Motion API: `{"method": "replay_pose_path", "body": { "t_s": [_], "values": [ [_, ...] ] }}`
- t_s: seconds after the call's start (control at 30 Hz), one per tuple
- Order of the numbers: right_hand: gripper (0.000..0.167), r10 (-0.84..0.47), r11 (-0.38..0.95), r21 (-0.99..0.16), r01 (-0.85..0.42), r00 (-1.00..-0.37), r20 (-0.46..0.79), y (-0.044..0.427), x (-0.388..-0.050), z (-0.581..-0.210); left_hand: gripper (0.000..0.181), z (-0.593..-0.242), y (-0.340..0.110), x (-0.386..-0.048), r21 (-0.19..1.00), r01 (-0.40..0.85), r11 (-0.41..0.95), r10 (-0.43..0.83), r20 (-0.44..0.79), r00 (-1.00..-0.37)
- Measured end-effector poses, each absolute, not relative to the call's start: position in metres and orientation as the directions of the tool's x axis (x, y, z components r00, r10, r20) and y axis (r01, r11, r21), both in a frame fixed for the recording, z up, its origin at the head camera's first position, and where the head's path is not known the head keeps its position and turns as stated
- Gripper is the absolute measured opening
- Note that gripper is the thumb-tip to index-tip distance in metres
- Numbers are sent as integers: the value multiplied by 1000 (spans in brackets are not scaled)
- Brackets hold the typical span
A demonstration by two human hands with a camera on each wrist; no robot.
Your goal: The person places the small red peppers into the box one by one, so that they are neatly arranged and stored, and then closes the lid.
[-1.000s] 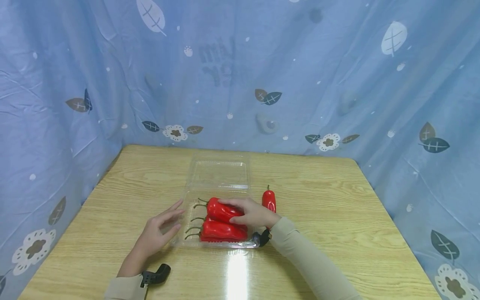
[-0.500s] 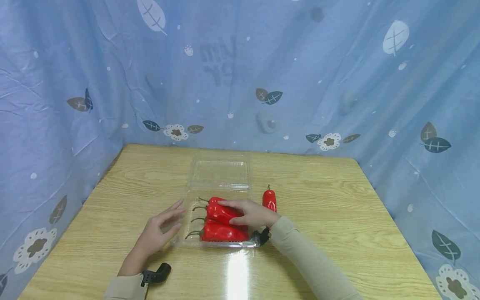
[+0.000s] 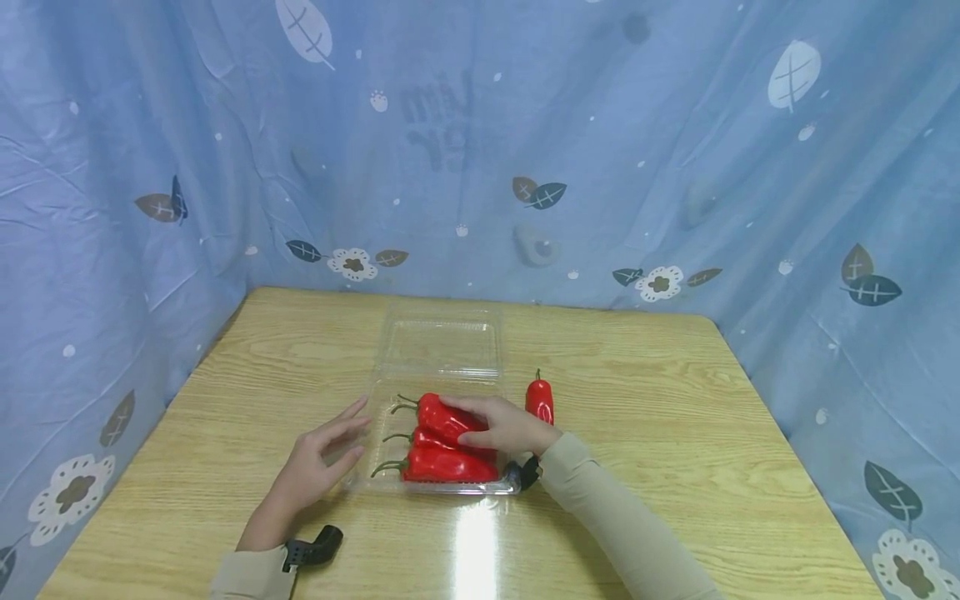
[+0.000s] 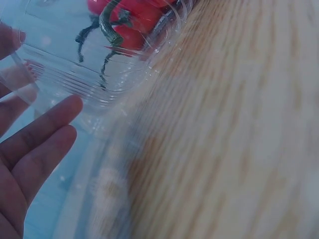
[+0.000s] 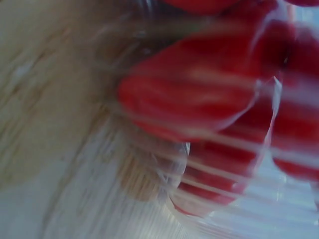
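Several red peppers with green stems lie side by side in a clear plastic clamshell box [image 3: 386, 387], stems to the left. My right hand [image 3: 510, 425] reaches over the box from the right, thumb and fingers around the back red pepper [image 3: 441, 417]. A front red pepper [image 3: 450, 467] lies along the near wall. My left hand [image 3: 318, 462] is spread beside the box's left wall, fingers apart; in the left wrist view its fingers [image 4: 45, 119] are by the ribbed clear wall, some seen through it. The right wrist view shows blurred red peppers [image 5: 189, 94] through plastic, no fingers.
Another red pepper [image 3: 538, 402] lies on the wooden table [image 3: 637, 400] right of the box, partly behind my right wrist. The box's lid [image 3: 442, 346] is folded back flat behind it. A blue patterned curtain [image 3: 465, 150] surrounds the table's back and sides.
The peppers have shifted a little in the box: the front stems now lie close together, and the back pepper sits slightly further right under my right hand. My left hand stays in place.
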State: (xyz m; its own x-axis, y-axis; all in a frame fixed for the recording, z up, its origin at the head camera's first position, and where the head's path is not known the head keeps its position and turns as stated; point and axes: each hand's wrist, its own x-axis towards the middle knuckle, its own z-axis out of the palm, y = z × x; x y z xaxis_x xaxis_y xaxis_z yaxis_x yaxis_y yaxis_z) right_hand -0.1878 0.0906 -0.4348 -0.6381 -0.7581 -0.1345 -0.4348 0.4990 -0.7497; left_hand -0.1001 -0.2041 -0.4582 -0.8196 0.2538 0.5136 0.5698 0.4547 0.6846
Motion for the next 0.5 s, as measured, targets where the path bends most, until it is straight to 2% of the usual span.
{"method": "replay_pose_path", "body": {
  "t_s": [0.5],
  "values": [
    [66,-739,489,-762,-424,-666,-103,89,-188,-438,38,-460,-204,-101,674,576,463,252,522,-815]
  ]
}}
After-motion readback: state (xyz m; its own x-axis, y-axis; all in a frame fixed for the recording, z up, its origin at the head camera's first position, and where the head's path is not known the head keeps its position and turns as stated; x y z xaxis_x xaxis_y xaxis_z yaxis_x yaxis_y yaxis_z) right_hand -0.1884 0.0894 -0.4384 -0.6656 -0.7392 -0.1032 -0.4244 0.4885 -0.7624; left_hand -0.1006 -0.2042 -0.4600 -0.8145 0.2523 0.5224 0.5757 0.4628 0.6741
